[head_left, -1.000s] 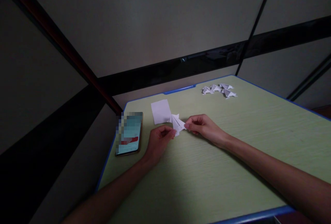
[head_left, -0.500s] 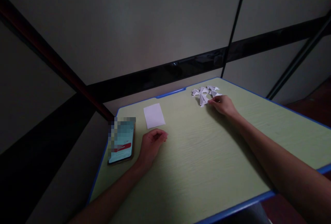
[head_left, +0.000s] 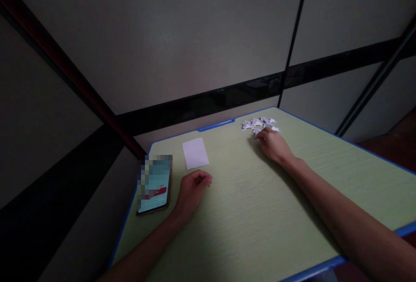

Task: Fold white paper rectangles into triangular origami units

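Observation:
Several small white folded paper figures stand in a cluster near the table's far edge. My right hand reaches to the nearest folded paper figure, its fingers pinched on it and partly covering it. Curled and resting on the table, my left hand has thumb and fingertips together; nothing shows in it. Just beyond the left hand lies a flat, nearly square sheet of white paper.
A phone with a lit screen, partly blurred out, lies on the table's left side. The pale green table has a blue rim. Behind it stand large grey panels with a dark glossy band.
My right hand has shifted slightly left and toward me, from beside the nearest folded paper figure to over it. My left hand keeps its curled pose. The whole view has tilted slightly upward.

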`<move>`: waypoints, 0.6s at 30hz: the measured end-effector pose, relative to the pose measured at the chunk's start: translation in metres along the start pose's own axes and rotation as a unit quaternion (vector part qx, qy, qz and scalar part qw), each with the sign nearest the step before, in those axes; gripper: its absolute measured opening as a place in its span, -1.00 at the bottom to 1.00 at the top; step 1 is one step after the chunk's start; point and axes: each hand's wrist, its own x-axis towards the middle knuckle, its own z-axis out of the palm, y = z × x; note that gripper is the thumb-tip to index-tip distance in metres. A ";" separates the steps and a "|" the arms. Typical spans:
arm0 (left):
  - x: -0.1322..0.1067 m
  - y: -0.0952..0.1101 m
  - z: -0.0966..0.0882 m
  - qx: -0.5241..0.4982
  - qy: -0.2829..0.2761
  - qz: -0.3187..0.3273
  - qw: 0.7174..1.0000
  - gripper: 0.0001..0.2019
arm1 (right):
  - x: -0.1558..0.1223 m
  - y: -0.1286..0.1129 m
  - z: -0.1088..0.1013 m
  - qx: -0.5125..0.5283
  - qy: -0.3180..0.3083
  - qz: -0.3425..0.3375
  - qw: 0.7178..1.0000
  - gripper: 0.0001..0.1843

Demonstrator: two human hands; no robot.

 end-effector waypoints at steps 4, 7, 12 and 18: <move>0.000 0.000 0.000 0.002 0.002 0.005 1.000 -0.90 | -0.003 -0.012 0.001 -0.059 -0.050 -0.020 0.997 -0.71; 0.000 0.000 0.000 0.004 -0.004 0.005 1.000 -0.91 | -0.003 -0.009 0.002 -0.077 -0.047 -0.002 0.996 -0.68; 0.001 -0.003 0.000 0.019 -0.016 0.013 1.000 -0.91 | -0.003 -0.004 0.003 -0.103 -0.054 0.005 0.993 -0.69; 0.002 -0.011 -0.001 0.089 -0.060 0.084 0.991 -0.88 | -0.009 -0.016 -0.003 -0.140 -0.084 -0.033 0.986 -0.71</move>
